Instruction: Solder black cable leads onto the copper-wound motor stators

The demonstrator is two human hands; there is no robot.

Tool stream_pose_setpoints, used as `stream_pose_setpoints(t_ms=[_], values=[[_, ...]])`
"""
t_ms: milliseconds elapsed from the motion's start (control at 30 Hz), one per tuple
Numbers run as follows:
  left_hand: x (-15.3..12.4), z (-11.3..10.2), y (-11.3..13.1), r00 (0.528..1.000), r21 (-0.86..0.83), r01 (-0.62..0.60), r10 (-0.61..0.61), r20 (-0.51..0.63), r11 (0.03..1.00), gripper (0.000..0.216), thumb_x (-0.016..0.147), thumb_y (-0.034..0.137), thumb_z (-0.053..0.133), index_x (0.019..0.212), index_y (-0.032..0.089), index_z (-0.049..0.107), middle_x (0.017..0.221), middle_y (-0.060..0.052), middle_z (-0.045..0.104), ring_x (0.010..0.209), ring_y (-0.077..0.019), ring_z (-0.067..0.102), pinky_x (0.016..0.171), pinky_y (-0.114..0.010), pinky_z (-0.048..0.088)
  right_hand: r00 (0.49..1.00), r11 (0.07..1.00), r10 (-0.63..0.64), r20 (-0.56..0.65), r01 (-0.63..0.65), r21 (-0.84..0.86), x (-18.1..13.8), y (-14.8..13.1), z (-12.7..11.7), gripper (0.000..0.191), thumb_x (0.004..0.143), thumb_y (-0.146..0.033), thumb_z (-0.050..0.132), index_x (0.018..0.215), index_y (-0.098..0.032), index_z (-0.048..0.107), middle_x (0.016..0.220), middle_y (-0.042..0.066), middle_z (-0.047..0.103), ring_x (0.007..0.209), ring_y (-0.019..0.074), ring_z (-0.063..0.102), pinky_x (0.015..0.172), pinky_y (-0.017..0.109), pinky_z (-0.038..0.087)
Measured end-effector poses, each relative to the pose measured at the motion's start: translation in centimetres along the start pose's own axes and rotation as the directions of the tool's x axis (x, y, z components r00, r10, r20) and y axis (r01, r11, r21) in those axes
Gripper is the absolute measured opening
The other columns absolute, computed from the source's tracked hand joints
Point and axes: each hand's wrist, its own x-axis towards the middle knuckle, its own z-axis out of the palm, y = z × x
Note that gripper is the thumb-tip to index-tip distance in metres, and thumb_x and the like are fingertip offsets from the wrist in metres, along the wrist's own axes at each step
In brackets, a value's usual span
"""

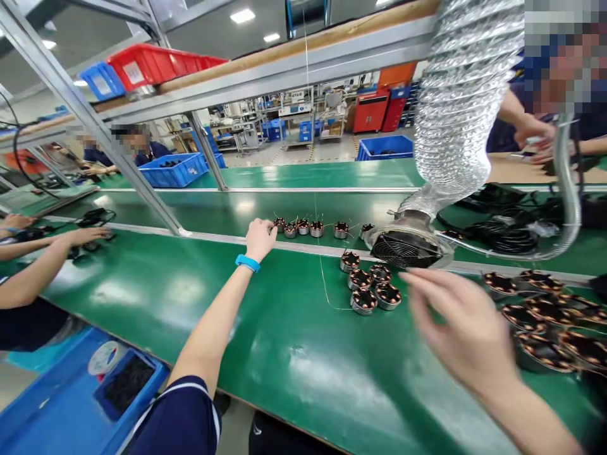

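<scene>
My left hand [260,238], with a blue wristband, reaches far forward to a row of small copper-wound motor stators [303,227] on the green belt; its fingers curl at the leftmost one, and whether they grip it is hidden. My right hand [453,322] hovers open, fingers stretched out and blurred, just right of a cluster of several stators [370,286] on the green table [294,354]. More stators [550,322] lie in a pile at the far right.
A silver flexible duct [455,107] ends in a round fan grille [408,248] by the cluster. Black cables [502,234] lie beyond. Another person's arms [42,253] rest at the left. Blue bins [175,169] stand behind; a blue crate [71,404] sits below.
</scene>
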Motion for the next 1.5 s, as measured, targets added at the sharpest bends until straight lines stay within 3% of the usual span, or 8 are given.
stream_pose_setpoints(t_ms=[167, 367, 567, 700, 967, 1167, 1400, 1500], values=[[5.4, 3.5, -3.2, 0.986, 0.091, 0.026, -0.041, 0.164, 0.996, 0.043, 0.097, 0.049, 0.056, 0.122, 0.018, 0.071, 0.124, -0.016, 0.060, 0.125, -0.0318, 0.053, 0.106, -0.039, 0.044, 0.883, 0.999, -0.045, 0.468, 0.044, 0.014, 11.6, -9.4, 13.1, 0.044, 0.102, -0.025, 0.048, 0.146, -0.019, 0.051, 0.151, 0.012, 0.051, 0.138, 0.0257, 0.048, 0.117, 0.043, 0.043], [9.7, 5.9, -3.6, 0.954, 0.173, 0.077, -0.123, 0.273, 0.982, 0.056, 0.087, 0.060, 0.058, 0.126, 0.020, 0.070, 0.130, -0.021, 0.052, 0.128, -0.0424, 0.052, 0.101, -0.048, 0.048, 0.814, 0.917, 0.362, 0.454, -0.224, -0.330, 18.4, -4.4, 21.1, 0.053, 0.097, -0.029, 0.063, 0.146, -0.015, 0.048, 0.153, 0.016, 0.045, 0.144, 0.0349, 0.040, 0.120, 0.059, 0.029], [12.7, 6.4, -5.4, 0.906, 0.168, 0.098, -0.158, 0.392, 0.981, 0.052, 0.082, 0.057, 0.064, 0.121, 0.023, 0.071, 0.138, -0.017, 0.047, 0.100, -0.0314, 0.069, 0.089, -0.041, 0.055, 0.667, 0.721, 0.655, 0.355, -0.409, -0.560, 20.7, 2.6, 21.3, 0.047, 0.101, -0.024, 0.048, 0.143, -0.002, 0.046, 0.146, 0.034, 0.044, 0.132, 0.0449, 0.049, 0.110, 0.064, 0.030], [13.7, 6.6, -6.4, 0.883, 0.164, 0.115, -0.177, 0.435, 0.980, 0.046, 0.079, 0.054, 0.067, 0.107, 0.019, 0.075, 0.138, -0.018, 0.049, 0.093, -0.0286, 0.071, 0.083, -0.039, 0.056, 0.588, 0.668, 0.712, 0.385, -0.398, -0.629, 20.9, 4.8, 21.3, 0.045, 0.102, -0.035, 0.057, 0.138, -0.009, 0.053, 0.131, 0.021, 0.060, 0.119, 0.0339, 0.060, 0.106, 0.058, 0.042], [13.4, 6.5, -7.0, 0.913, 0.168, 0.032, -0.097, 0.396, 0.985, 0.037, 0.074, 0.049, 0.074, 0.086, 0.015, 0.076, 0.127, -0.016, 0.056, 0.097, -0.0266, 0.069, 0.089, -0.035, 0.055, 0.665, 0.763, 0.588, 0.460, -0.269, -0.587, 20.0, 5.4, 21.4, 0.044, 0.101, -0.040, 0.062, 0.138, -0.019, 0.054, 0.137, 0.012, 0.056, 0.116, 0.0261, 0.060, 0.100, 0.049, 0.052], [12.2, 6.7, -6.2, 0.913, 0.115, -0.103, 0.048, 0.405, 0.988, 0.032, 0.078, 0.048, 0.073, 0.079, 0.016, 0.073, 0.117, -0.010, 0.057, 0.090, -0.0206, 0.066, 0.086, -0.030, 0.055, 0.644, 0.839, 0.492, 0.585, -0.174, -0.515, 20.2, 6.0, 21.5, 0.047, 0.101, -0.036, 0.061, 0.145, -0.023, 0.049, 0.143, 0.012, 0.051, 0.119, 0.0271, 0.058, 0.101, 0.050, 0.052], [11.8, 6.7, -4.9, 0.904, 0.120, -0.141, 0.079, 0.421, 0.983, 0.061, 0.083, 0.039, 0.069, 0.140, 0.023, 0.054, 0.133, -0.013, 0.048, 0.100, -0.0237, 0.068, 0.092, -0.033, 0.053, 0.567, 0.849, 0.481, 0.669, -0.111, -0.517, 21.3, 5.3, 23.1, 0.045, 0.100, -0.036, 0.063, 0.142, -0.022, 0.052, 0.145, 0.012, 0.051, 0.126, 0.0298, 0.056, 0.107, 0.055, 0.048], [12.4, 6.2, -4.5, 0.858, 0.138, -0.149, 0.059, 0.511, 0.979, 0.067, 0.083, 0.036, 0.068, 0.148, 0.029, 0.051, 0.140, -0.014, 0.047, 0.104, -0.0260, 0.069, 0.095, -0.035, 0.054, 0.564, 0.842, 0.486, 0.668, -0.099, -0.530, 21.7, 4.6, 23.8, 0.045, 0.100, -0.036, 0.064, 0.141, -0.021, 0.053, 0.145, 0.012, 0.051, 0.126, 0.0297, 0.056, 0.106, 0.055, 0.049]])
